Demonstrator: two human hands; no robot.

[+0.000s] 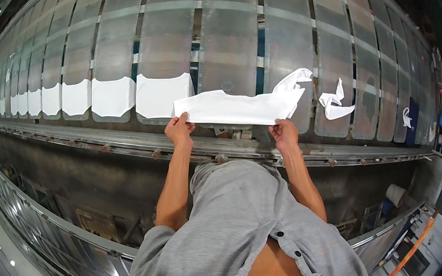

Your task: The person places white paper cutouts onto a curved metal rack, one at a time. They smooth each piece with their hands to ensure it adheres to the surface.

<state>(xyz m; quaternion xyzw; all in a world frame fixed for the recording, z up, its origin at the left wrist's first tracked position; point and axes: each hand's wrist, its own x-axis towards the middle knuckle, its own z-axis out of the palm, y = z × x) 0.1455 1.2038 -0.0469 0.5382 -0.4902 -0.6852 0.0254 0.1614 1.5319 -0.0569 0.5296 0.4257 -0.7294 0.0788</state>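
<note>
A white fabric piece (234, 107) is stretched sideways between my two hands over the near end of a long grey board (224, 37). My left hand (179, 129) pinches its lower left corner. At its lower right my right hand (284, 132) grips the near edge. The right end of the cloth is bunched and folds upward. Just left of it, another white fabric piece (162, 94) lies flat on the neighbouring board, partly covered by the held cloth's left end. A crumpled white cloth (334, 102) rests on a board to the right.
Flat white pieces (112, 96) lie on several boards running off to the left. A metal rail (121, 145) runs along the near side of the boards. Farther right are a small white cloth (406, 118) and a dark blue item (414, 126). Another railed table (47, 216) stands at the lower left.
</note>
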